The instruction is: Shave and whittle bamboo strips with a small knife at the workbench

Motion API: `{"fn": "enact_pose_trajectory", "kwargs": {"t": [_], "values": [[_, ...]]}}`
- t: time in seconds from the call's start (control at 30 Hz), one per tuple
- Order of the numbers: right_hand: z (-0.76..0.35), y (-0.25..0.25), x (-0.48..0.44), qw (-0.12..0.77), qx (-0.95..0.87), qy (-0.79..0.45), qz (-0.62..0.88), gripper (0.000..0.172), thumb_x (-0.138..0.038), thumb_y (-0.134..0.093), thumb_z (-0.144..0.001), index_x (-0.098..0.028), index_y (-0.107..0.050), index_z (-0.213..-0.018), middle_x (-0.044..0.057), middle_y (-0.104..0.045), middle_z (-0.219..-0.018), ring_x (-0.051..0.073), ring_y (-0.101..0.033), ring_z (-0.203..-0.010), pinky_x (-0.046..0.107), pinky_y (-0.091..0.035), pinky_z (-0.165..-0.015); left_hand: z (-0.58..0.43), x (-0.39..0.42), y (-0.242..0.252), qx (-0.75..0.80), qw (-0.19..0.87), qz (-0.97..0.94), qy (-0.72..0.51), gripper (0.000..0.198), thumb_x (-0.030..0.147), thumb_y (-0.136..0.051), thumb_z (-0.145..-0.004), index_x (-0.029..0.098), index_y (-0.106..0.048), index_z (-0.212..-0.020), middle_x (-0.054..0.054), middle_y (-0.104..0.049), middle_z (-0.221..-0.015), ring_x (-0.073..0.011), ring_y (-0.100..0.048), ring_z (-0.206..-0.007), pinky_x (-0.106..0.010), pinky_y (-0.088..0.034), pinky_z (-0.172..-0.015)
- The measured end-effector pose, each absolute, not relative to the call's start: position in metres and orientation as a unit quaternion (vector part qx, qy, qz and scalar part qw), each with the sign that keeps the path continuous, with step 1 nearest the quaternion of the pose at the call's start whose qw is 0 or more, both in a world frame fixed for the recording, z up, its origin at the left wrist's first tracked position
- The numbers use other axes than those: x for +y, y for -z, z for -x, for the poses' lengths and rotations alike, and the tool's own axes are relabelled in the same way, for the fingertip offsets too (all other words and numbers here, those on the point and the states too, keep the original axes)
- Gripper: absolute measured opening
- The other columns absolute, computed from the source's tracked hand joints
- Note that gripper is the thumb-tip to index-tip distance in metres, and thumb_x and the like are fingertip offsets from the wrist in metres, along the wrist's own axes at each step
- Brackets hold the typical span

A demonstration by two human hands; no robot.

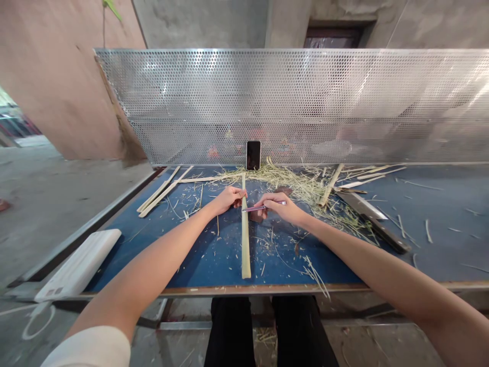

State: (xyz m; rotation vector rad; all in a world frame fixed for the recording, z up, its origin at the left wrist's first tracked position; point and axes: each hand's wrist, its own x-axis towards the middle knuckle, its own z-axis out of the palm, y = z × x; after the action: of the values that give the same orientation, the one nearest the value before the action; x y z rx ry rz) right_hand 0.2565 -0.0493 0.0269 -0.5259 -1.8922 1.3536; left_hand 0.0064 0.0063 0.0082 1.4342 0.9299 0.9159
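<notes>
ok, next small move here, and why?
Probably a light stroke of the slim tool along the pale strip toward its near end. The right hand holds the tool across the strip; the left hand pinches the strip just beyond it, so a stroke this way would likely stay clear of that hand.

With two grips, left and right, I am holding one long strip and one slim tool. On one table I am counting two broad side strips at the left, one phone, one big knife and one white box. The shavings are tangling too thickly for me to number.
</notes>
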Motion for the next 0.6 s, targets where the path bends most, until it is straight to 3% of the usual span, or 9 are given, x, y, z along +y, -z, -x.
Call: {"fn": "enact_pose_trajectory", "kwargs": {"t": [0.23,0.4,0.6], "values": [[-0.254,-0.029,-0.059,0.310,-0.735,-0.582,0.160,0.026,-0.032,-0.061,-0.099,-0.013,-0.078,-0.100,0.008,-0.077,-0.085,0.017,-0.070,-0.070,0.032,-0.059,-0.071,-0.008,0.003,-0.013,0.397,0.576,-0.591,-0.402,0.031,0.036,-0.077,-0.092,0.014,-0.069,-0.072,-0.002,-0.056,-0.056,-0.0100,-0.046,-0.044,-0.023,-0.031,-0.042],[-0.252,-0.022,-0.052,0.380,-0.728,-0.534,0.201,0.029,-0.037,-0.059,-0.102,-0.016,-0.079,-0.103,0.007,-0.078,-0.089,0.017,-0.072,-0.075,0.033,-0.061,-0.076,-0.009,0.000,-0.018,0.405,0.583,-0.571,-0.413,0.030,0.032,-0.074,-0.094,0.014,-0.067,-0.070,-0.002,-0.054,-0.054,-0.0099,-0.045,-0.042,-0.022,-0.029,-0.041],[-0.251,-0.015,-0.045,0.392,-0.741,-0.501,0.215,0.030,-0.036,-0.056,-0.103,-0.017,-0.078,-0.107,0.006,-0.079,-0.088,0.017,-0.074,-0.077,0.033,-0.062,-0.077,-0.008,0.000,-0.019,0.409,0.582,-0.567,-0.416,0.030,0.033,-0.074,-0.094,0.014,-0.067,-0.071,-0.002,-0.055,-0.055,-0.0102,-0.046,-0.043,-0.022,-0.029,-0.041]]}}
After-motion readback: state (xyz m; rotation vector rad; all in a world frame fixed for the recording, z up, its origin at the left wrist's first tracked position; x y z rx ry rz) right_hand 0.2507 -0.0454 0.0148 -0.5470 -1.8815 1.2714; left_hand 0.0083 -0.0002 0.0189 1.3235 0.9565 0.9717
